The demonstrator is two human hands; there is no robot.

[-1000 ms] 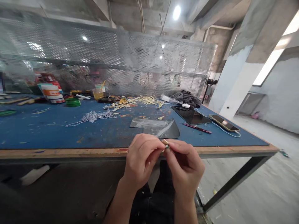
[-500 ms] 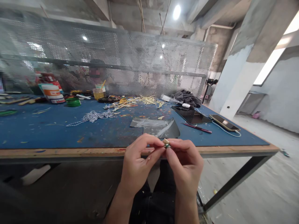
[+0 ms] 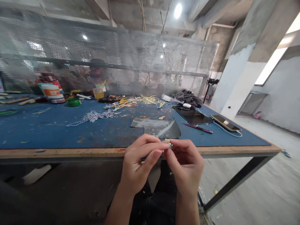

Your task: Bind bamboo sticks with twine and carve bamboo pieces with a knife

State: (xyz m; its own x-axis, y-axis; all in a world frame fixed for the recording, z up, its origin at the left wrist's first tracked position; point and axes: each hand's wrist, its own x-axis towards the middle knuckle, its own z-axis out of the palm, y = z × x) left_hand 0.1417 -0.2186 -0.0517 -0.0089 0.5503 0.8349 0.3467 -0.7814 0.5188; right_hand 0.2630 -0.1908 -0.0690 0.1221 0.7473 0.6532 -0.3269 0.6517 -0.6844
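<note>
Just above the table's front edge, a small pale and green piece sits between my fingertips. My right hand pinches it between thumb and index finger. From the other side, my left hand reaches its index fingertip against the piece, with its thumb lower and apart from that finger. The fingers partly hide the piece, so its exact shape cannot be made out. Beyond the hands lies a dark grey sheet with whitish smears and a raised right edge.
The blue table mat bears speckled cord, pale strips, a green tape roll and paint tubs. To the right are a tablet, a pen, a cabled phone and dark cloth.
My left index finger has moved right across the small piece, and my left thumb has drawn back from it. The piece has turned slightly between the fingers.
</note>
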